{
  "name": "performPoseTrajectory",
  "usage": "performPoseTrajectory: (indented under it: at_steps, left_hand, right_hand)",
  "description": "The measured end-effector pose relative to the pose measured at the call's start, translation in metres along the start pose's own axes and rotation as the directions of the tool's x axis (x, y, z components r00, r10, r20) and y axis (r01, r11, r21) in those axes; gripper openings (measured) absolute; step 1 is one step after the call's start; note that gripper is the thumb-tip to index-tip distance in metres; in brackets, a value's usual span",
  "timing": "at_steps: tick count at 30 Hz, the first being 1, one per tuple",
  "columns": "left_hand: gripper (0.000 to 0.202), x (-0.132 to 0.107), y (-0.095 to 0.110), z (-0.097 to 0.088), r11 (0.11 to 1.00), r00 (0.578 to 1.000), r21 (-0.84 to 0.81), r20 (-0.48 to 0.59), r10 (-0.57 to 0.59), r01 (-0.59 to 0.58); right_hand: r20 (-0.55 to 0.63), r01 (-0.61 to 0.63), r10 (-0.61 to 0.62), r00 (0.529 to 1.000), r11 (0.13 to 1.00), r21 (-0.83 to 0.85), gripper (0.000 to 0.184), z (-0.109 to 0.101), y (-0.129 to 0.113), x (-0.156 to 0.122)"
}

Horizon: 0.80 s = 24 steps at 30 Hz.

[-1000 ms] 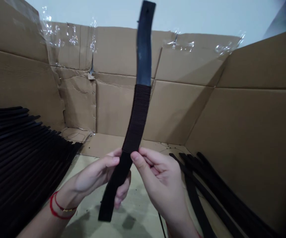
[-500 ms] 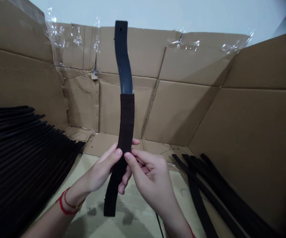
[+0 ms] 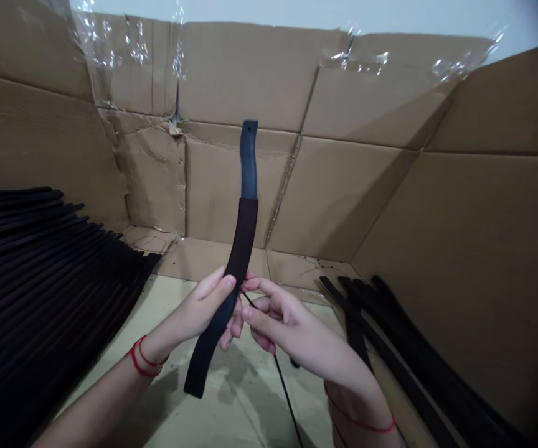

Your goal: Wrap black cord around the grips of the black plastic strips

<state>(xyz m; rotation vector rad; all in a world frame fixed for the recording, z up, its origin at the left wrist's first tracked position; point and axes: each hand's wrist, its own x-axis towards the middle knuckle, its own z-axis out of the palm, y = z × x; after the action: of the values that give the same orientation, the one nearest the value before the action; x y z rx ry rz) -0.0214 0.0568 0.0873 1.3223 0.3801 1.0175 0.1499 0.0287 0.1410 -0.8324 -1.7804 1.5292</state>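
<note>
My left hand [image 3: 206, 303] grips a curved black strip [image 3: 249, 165] around its lower middle, thumb across the front and fingers behind. The strip tilts, its top end with a small hole pointing away from me. Dark brown cord winding [image 3: 245, 233] covers its middle section in tight turns. Just right of the strip, my right hand [image 3: 281, 317] pinches a thin dark cord [image 3: 286, 392]. This cord runs from the strip's edge through my fingers and down past the bottom of the view. The strip's back side is hidden.
Many dark strips [image 3: 49, 280] lie stacked along the left. Several more black strips [image 3: 404, 348] lie at the right. Cardboard walls [image 3: 357, 199] with clear tape on their upper edges surround the pale work surface [image 3: 157, 348].
The strip has moved lower and leans further away from me. My right hand has shifted right off the strip's front, drawing the cord out from its edge. The left hand keeps its hold.
</note>
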Motion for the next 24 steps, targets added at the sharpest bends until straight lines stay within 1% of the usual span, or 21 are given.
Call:
performPoseTrajectory:
  at_steps: [3, 5, 7, 8, 10, 12, 14, 16, 18, 20, 21, 24]
  left_hand:
    - [0.045, -0.006, -0.026, -0.003, 0.99, 0.99, 0.009, -0.021, -0.141, 0.141]
    - [0.044, -0.013, -0.045, -0.007, 0.975, 0.975, 0.036, -0.049, -0.217, 0.219]
    - [0.046, -0.019, -0.062, -0.015, 0.966, 0.966, 0.044, -0.073, -0.25, 0.253]
    - [0.047, -0.022, -0.068, -0.02, 0.965, 0.962, 0.035, -0.094, -0.258, 0.262]
    - [0.049, -0.028, -0.075, -0.031, 0.963, 0.953, 0.022, -0.154, -0.261, 0.267]
    - [0.049, -0.032, -0.075, -0.043, 0.966, 0.943, 0.022, -0.224, -0.245, 0.257]
    - [0.049, -0.034, -0.071, -0.053, 0.973, 0.935, 0.032, -0.288, -0.209, 0.227]
    - [0.048, -0.034, -0.066, -0.063, 0.979, 0.923, 0.046, -0.344, -0.172, 0.2]
    - [0.047, -0.034, -0.062, -0.07, 0.982, 0.91, 0.062, -0.389, -0.143, 0.181]
    - [0.047, -0.034, -0.061, -0.075, 0.984, 0.9, 0.071, -0.42, -0.119, 0.163]
    - [0.048, -0.034, -0.061, -0.075, 0.985, 0.897, 0.073, -0.427, -0.109, 0.154]
    - [0.049, -0.034, -0.061, -0.072, 0.987, 0.901, 0.077, -0.422, -0.097, 0.143]
  right_hand:
    - [-0.045, -0.084, 0.084, 0.995, 0.996, -0.006, 0.029, 0.002, 0.034, -0.003]
    - [-0.125, -0.134, 0.129, 0.984, 0.99, -0.032, 0.025, 0.002, 0.06, -0.003]
    - [-0.244, -0.193, 0.167, 0.955, 0.977, -0.087, 0.025, -0.002, 0.084, -0.005]
    - [-0.26, -0.218, 0.187, 0.947, 0.971, -0.097, 0.027, -0.007, 0.093, -0.007]
    - [-0.216, -0.242, 0.222, 0.951, 0.968, -0.067, 0.029, -0.018, 0.107, -0.012]
    - [-0.167, -0.231, 0.225, 0.96, 0.973, -0.013, 0.032, -0.03, 0.116, -0.018]
    - [-0.169, -0.216, 0.215, 0.962, 0.976, 0.015, 0.032, -0.041, 0.12, -0.024]
    - [-0.134, -0.229, 0.229, 0.964, 0.973, 0.016, 0.029, -0.048, 0.123, -0.03]
    - [-0.076, -0.248, 0.245, 0.967, 0.969, -0.025, 0.028, -0.052, 0.124, -0.033]
    - [-0.007, -0.269, 0.269, 0.963, 0.962, -0.049, 0.029, -0.048, 0.125, -0.034]
    - [0.009, -0.277, 0.277, 0.961, 0.96, -0.05, 0.03, -0.044, 0.126, -0.033]
    - [-0.016, -0.284, 0.285, 0.959, 0.959, 0.013, 0.035, -0.018, 0.133, -0.03]
